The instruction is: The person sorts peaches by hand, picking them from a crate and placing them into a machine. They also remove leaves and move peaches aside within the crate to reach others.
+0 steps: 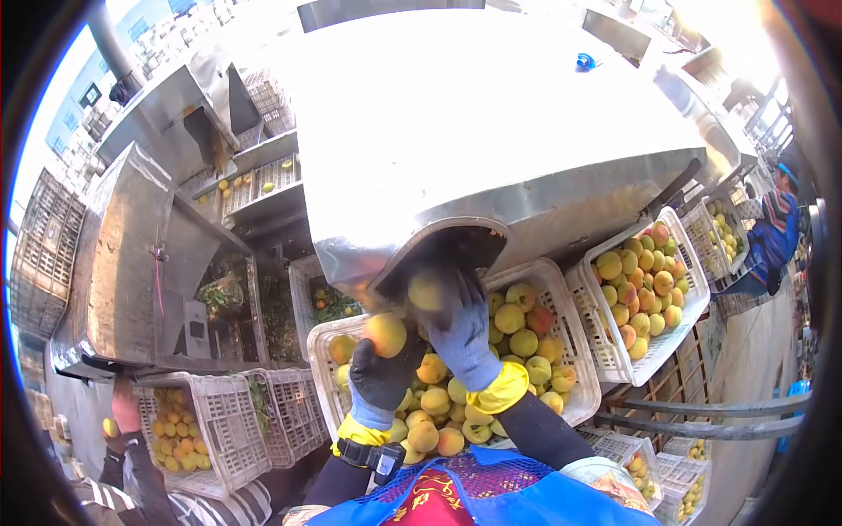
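Observation:
My left hand, in a blue glove with a dark palm, is closed around a yellow-orange peach. It is above the front left of a white plastic crate filled with yellow, green and reddish peaches. My right hand, gloved the same way, is at the dark opening of a metal chute. Motion smears its fingers, and a blurred yellow peach shows between thumb and fingers, seemingly gripped. Both gloves have yellow cuffs, and a dark watch is on my left wrist.
Another peach-filled crate stands at right, beside metal rails. Left are a metal machine and a tilted crate, near a co-worker's hand. Another person is at far right. Lower right are more crates.

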A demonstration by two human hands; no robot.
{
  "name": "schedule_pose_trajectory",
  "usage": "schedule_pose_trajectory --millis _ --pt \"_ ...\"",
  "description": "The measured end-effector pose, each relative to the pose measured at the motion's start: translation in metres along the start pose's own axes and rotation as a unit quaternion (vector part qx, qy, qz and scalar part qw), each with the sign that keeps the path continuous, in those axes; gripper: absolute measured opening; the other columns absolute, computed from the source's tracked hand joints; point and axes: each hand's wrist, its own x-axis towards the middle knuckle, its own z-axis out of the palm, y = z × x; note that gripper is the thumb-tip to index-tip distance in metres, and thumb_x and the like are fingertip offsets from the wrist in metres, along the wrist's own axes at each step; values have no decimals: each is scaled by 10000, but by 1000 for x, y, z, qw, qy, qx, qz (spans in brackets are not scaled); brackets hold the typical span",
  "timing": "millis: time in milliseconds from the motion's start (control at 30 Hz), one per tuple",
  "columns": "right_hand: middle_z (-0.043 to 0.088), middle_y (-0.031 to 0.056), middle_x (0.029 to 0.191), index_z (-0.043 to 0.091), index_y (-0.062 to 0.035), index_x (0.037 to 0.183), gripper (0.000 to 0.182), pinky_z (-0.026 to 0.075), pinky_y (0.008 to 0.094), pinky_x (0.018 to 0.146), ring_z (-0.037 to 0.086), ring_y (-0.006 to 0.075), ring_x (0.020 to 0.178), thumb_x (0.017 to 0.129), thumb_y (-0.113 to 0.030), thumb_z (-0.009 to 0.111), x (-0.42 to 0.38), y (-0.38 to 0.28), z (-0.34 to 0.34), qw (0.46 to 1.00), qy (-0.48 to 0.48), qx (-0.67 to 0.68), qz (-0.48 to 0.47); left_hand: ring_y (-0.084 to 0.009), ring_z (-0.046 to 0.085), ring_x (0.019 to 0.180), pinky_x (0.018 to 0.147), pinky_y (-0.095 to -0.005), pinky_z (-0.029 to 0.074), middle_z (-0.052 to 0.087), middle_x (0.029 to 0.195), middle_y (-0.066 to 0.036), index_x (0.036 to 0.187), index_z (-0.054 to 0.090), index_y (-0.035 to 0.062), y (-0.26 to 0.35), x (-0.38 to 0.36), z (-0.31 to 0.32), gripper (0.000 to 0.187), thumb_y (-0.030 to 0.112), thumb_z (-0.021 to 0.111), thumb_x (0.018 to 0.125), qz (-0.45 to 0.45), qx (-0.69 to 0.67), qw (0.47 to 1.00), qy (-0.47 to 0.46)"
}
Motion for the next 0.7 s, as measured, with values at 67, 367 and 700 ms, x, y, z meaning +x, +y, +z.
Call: schedule_pose_trajectory --millis 67,367,700 --pt "609 232 1256 547 -17 1354 633 417 552 1065 568 446 1171 836 -315 754 4 28 49 996 10 -90 -8 -284 615 1166 964 -455 510 632 1299 -99 1331 564 86 8 -1 7 570 512 593 954 3 110 994 29" --pt "626 206 1204 552 -43 1347 628 431 570 982 589 430 1100 805 -287 753 12 -25 -26 972 -149 183 -18 -280 683 996 824 -402 578 666 1158 -156 1408 473 42 37 -11 16 572 423 591 998 -22 169 984 58" --pt "605 211 1287 508 -25 1404 831 418 556 1062 569 432 1182 721 -352 851 -2 -2 -10 998 -17 61 -14 -204 642 1102 977 -333 538 655 1234 -140 1383 522 -30 26 -17 17 388 146 550 1038 -17 120 992 35"
